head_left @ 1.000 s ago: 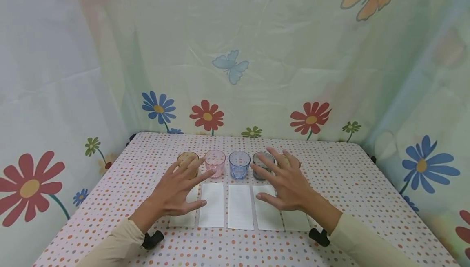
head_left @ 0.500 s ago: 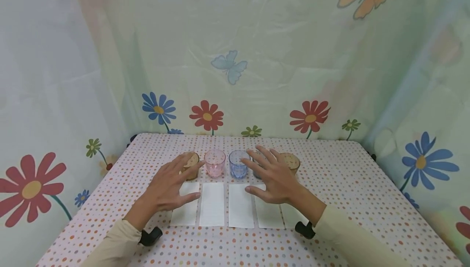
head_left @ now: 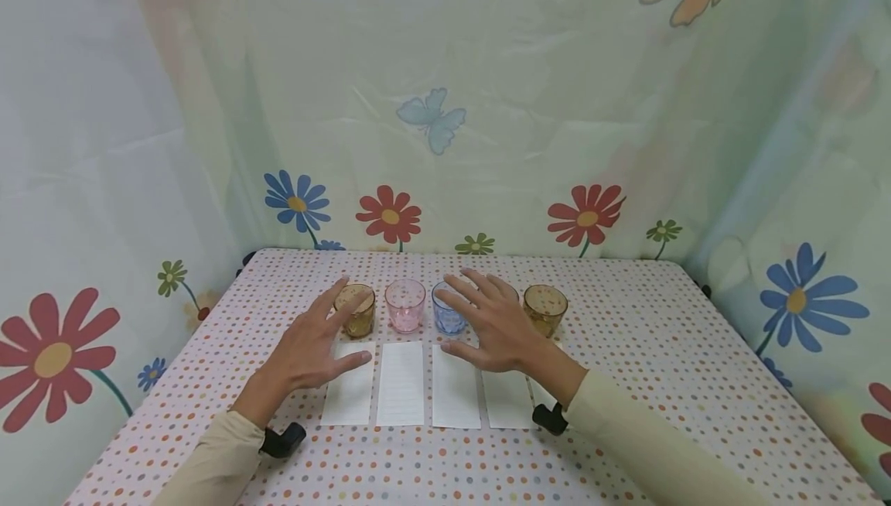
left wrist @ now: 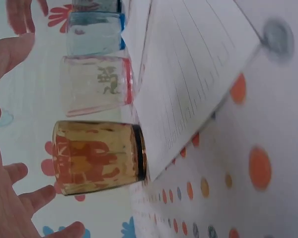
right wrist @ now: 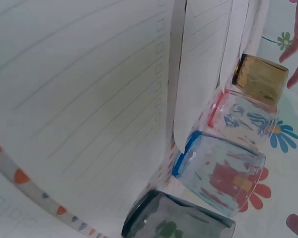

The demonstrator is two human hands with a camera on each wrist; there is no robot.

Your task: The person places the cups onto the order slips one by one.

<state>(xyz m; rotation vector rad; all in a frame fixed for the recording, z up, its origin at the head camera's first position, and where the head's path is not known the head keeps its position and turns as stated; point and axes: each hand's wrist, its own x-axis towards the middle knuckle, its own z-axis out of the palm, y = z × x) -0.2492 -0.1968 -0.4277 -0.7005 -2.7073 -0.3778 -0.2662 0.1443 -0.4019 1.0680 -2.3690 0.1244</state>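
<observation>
A row of coloured glasses stands on the table. From the left they are amber [left wrist: 99, 157], pink [head_left: 405, 309], blue [right wrist: 221, 171], dark grey [right wrist: 176, 219] and amber again [head_left: 546, 309]. My left hand [head_left: 309, 345], fingers spread, hovers beside the left amber glass; the left wrist view shows a gap between them. Before the blue and grey glasses hangs my right hand [head_left: 497, 329], fingers spread and holding nothing. It hides most of the grey glass in the head view. Below both hands lie several white lined paper sheets [head_left: 401, 386], side by side.
A dotted cloth covers the table [head_left: 390, 467]. Behind it hangs a curtain [head_left: 543, 119] printed with flowers and butterflies, which also closes off both sides. A black wrist mount [head_left: 284, 440] sits under the left wrist, and another mount [head_left: 550, 418] under the right.
My right hand has moved left, from before the grey and right amber glasses to before the blue and grey ones. The left hand has shifted slightly left. The glasses have stayed put.
</observation>
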